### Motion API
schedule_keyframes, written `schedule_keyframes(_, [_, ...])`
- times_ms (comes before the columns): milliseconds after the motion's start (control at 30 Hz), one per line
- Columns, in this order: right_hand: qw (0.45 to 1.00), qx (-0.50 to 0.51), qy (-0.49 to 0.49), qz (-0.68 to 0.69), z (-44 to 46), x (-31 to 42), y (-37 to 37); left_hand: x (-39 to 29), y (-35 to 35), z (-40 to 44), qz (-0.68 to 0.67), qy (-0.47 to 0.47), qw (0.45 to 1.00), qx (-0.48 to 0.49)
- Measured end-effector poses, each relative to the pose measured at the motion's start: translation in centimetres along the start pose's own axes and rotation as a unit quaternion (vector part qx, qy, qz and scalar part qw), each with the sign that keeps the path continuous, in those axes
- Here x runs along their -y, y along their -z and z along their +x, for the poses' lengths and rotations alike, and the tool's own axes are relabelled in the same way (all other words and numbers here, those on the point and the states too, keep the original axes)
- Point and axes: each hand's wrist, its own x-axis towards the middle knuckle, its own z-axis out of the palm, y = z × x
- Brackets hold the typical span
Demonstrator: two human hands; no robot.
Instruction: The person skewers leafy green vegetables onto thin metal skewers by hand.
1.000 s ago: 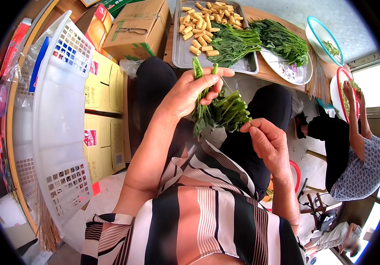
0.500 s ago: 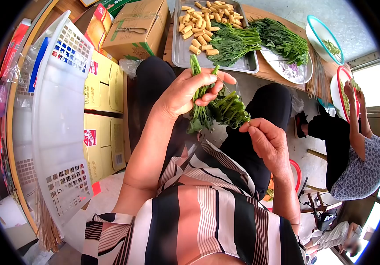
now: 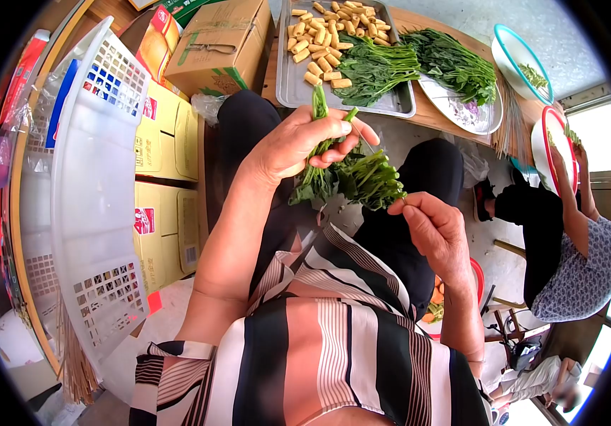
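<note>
My left hand (image 3: 312, 142) is closed around several leafy green stems (image 3: 320, 106), their cut ends pointing up and their leaves hanging below the fist. A folded bundle of leafy greens (image 3: 375, 179) hangs between my hands, over my lap. One end of a thin skewer (image 3: 364, 140) shows between my left fingers and the bundle; the rest is hidden in the greens. At the bundle's right tip, my right hand (image 3: 433, 231) pinches the skewer's other end between thumb and forefinger.
Ahead, a metal tray (image 3: 408, 106) holds beige rolled pieces and greens. A white plate (image 3: 493, 126) bears more greens, beside loose skewers (image 3: 511, 117). A white plastic basket (image 3: 99, 213) and cartons (image 3: 167, 234) stand left. On the right, a co-worker (image 3: 579, 277) reaches over a red-rimmed basin (image 3: 543, 145).
My hands and the greens have shifted slightly to the right. More of the orange pieces in the red-rimmed container behind my right forearm shows. The co-worker's hands have moved a little.
</note>
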Motion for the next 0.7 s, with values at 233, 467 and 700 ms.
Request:
schedule_keyframes(233, [0.999,0.008,-0.002,0.033,0.1,-0.2,0.0,-0.2,0.0,0.0,0.019,0.007,1.0,0.004])
schedule_keyframes(467, [0.996,0.03,-0.011,0.081,0.3,-1.0,0.1,-0.2,0.2,0.0,0.04,-0.005,0.999,0.021])
schedule_keyframes(700, [0.991,0.043,-0.016,0.124,0.4,-1.3,0.1,-0.2,0.2,-0.1,0.039,-0.008,0.999,0.024])
